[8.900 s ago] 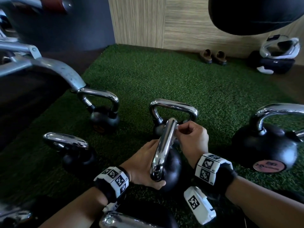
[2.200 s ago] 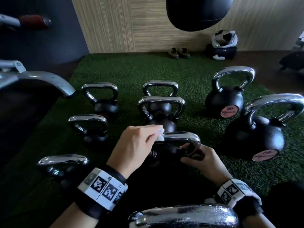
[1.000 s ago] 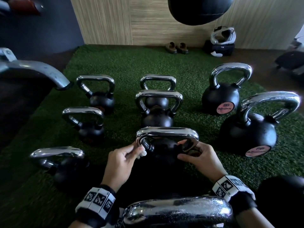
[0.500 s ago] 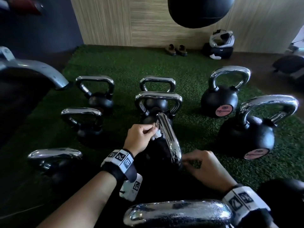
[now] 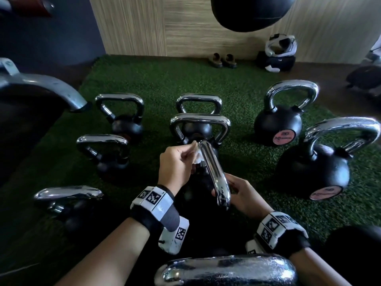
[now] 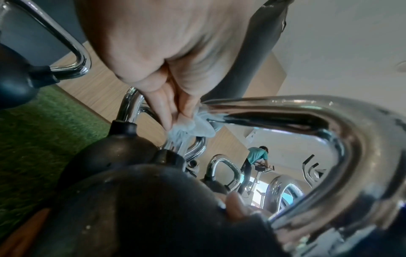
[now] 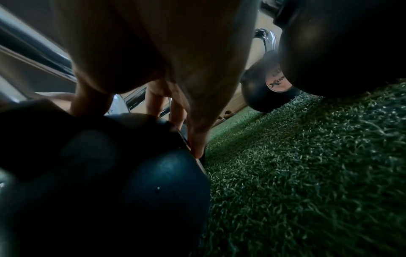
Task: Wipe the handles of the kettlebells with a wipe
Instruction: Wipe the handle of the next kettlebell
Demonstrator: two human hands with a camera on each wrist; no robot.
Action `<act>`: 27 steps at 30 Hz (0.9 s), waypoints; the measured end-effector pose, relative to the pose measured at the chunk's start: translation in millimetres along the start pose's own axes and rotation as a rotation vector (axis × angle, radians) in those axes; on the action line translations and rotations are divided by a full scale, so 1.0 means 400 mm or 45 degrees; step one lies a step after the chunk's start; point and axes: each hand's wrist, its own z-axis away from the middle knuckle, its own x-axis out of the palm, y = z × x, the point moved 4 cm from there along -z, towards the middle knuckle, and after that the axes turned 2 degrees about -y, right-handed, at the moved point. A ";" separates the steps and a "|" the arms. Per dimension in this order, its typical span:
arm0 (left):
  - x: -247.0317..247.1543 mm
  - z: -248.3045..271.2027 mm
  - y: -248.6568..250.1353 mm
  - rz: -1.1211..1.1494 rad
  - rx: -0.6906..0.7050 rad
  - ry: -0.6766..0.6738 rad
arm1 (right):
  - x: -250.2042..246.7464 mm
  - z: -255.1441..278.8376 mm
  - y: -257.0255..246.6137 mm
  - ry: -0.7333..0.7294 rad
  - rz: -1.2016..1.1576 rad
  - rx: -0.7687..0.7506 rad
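Observation:
A black kettlebell (image 5: 203, 182) with a chrome handle (image 5: 214, 172) stands on the green turf in front of me, its handle running front to back. My left hand (image 5: 177, 164) pinches a white wipe (image 5: 196, 155) against the far end of that handle. The left wrist view shows the wipe (image 6: 193, 128) bunched between my fingers (image 6: 162, 111) where the handle (image 6: 307, 118) bends down toward the ball (image 6: 153, 200). My right hand (image 5: 241, 195) holds the kettlebell at the near end, with thumb and fingers (image 7: 197, 139) on the ball (image 7: 110, 173).
Several other kettlebells stand around on the turf (image 5: 237, 153): two large ones at the right (image 5: 278, 124) (image 5: 315, 168), smaller ones at the left (image 5: 105, 153) and behind (image 5: 198, 124). A big handle (image 5: 226, 271) is close below. A machine arm (image 5: 41, 85) juts in from the left.
The kettlebell has turned a quarter, so its handle now points away from me. My left hand has moved with the wipe from the handle's left corner to its far end. The right hand stays on it.

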 end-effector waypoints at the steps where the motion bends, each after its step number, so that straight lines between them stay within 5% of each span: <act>1: -0.001 -0.004 -0.006 0.001 -0.028 -0.014 | 0.001 0.000 0.005 0.009 -0.028 -0.009; 5: -0.011 -0.033 -0.016 0.178 -0.249 -0.172 | 0.002 -0.002 0.007 0.033 -0.092 -0.014; 11: -0.021 0.007 0.054 0.394 -0.143 -0.168 | 0.006 0.003 0.018 0.063 -0.108 0.012; 16: -0.027 0.016 0.063 0.541 -0.360 -0.108 | 0.009 0.002 0.017 0.060 -0.123 -0.015; 24: -0.039 0.044 0.078 0.441 -0.417 -0.276 | 0.011 0.001 0.025 0.052 -0.187 -0.029; 27: -0.040 0.060 0.090 0.413 -0.453 -0.497 | 0.012 0.002 0.024 0.038 -0.196 -0.028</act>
